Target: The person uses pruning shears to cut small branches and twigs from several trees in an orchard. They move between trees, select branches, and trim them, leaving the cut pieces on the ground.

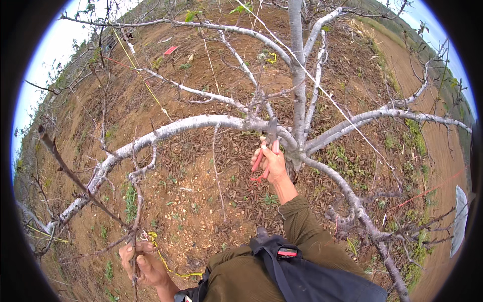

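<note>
My right hand [274, 165] grips red-handled pruning shears [272, 132], blades pointing up at the whitewashed limb [211, 120] near the trunk. Whether the blades touch the bark I cannot tell. At the lower left, my left hand [145, 264] holds a thin brown branch [139, 200] between thumb and fingers. This branch hangs down from the pale limb and carries a dark side shoot [75, 175] reaching up and left. Beside that hand is a yellow strap [162, 256], which trails towards my waist.
The tree's trunk [299, 83] rises at the upper middle, with a pale limb [415, 115] to the right and another [347, 188] at lower right. A white cord [339, 107] slants across. Leaf litter and stony soil [188, 215] lie below; a dirt track [441, 151] runs at right.
</note>
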Tool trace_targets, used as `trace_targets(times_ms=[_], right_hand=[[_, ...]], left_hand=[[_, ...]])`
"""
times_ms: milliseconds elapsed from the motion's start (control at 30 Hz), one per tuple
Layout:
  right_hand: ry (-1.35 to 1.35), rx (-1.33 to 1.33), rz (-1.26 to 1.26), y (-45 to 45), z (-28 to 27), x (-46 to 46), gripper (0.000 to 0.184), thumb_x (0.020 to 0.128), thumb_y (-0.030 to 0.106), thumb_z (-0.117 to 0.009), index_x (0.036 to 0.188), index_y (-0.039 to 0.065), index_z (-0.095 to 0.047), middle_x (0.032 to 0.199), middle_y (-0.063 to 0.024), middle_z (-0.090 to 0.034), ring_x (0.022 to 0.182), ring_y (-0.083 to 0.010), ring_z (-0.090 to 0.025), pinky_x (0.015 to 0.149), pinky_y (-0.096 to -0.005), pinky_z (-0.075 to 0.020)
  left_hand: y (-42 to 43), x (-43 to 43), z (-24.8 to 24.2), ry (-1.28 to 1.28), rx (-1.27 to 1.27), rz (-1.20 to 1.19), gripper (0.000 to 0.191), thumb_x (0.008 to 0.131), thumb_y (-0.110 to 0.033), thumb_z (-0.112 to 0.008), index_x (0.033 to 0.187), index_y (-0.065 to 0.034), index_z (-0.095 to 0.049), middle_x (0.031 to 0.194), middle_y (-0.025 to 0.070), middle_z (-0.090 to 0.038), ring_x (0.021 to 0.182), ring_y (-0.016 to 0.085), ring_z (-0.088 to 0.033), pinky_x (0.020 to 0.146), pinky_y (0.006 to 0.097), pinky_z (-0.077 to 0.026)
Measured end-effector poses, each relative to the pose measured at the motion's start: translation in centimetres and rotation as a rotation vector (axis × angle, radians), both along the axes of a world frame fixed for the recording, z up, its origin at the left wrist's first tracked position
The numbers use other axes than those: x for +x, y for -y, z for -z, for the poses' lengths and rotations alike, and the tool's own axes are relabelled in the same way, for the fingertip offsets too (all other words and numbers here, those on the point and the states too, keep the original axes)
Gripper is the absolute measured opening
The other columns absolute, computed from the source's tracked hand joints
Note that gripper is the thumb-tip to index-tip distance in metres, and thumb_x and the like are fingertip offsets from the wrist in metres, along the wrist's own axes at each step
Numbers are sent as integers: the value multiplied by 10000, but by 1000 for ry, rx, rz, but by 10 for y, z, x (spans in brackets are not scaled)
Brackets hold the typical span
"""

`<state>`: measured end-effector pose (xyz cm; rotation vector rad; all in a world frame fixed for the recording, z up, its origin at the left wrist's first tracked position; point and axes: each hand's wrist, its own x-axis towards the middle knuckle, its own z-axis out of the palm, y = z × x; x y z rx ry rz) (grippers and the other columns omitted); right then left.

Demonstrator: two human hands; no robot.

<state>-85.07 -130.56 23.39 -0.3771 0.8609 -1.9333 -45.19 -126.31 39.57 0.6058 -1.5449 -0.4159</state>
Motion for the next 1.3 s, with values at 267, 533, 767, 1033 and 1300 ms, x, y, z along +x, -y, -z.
trace_targets(times_ms=[267, 533, 767, 1033, 1300], right_hand=[[211, -15, -236, 54, -19, -70, 303, 1007, 226, -521, 1262, 63, -513, 864, -110, -662, 742, -267, -694, 650, -457, -607], [207, -23, -199, 71, -19, -74, 331, 998, 241, -518, 1282, 71, -506, 863, -108, -663, 729, -277, -691, 660, -455, -598], [96, 85, -175, 76, -20, -81, 281, 1006, 237, -507, 1248, 100, -464, 848, -106, -630, 700, -260, -676, 618, -454, -604], [18, 174, -130, 74, -34, -79, 341, 993, 260, -540, 1264, 57, -502, 899, -132, -643, 762, -287, -689, 663, -479, -613], [30, 223, -120, 81, -36, -80, 350, 985, 288, -562, 1213, 52, -440, 863, -130, -616, 694, -264, -665, 571, -441, -602]], left_hand=[[-2, -3, -1, -3, 16, -1, 258, 1023, -161, -513, 1232, -12, -537, 968, 102, -598, 770, 192, -590, 724, 371, -518], [-1, 0, 7, -71, 40, -36, 290, 1032, -144, -475, 1264, 22, -525, 1041, 135, -648, 785, 187, -612, 744, 357, -527], [-3, 0, 10, -84, 41, -59, 296, 1037, -150, -465, 1270, 22, -526, 1042, 138, -648, 773, 184, -607, 757, 352, -522], [-4, -6, 5, -2, -11, -79, 286, 1039, -142, -452, 1265, 14, -531, 1034, 134, -647, 769, 182, -601, 773, 356, -504], [-6, -7, 7, -50, 9, -78, 279, 1039, -143, -454, 1262, 7, -530, 1015, 124, -638, 770, 183, -606, 773, 359, -511]])
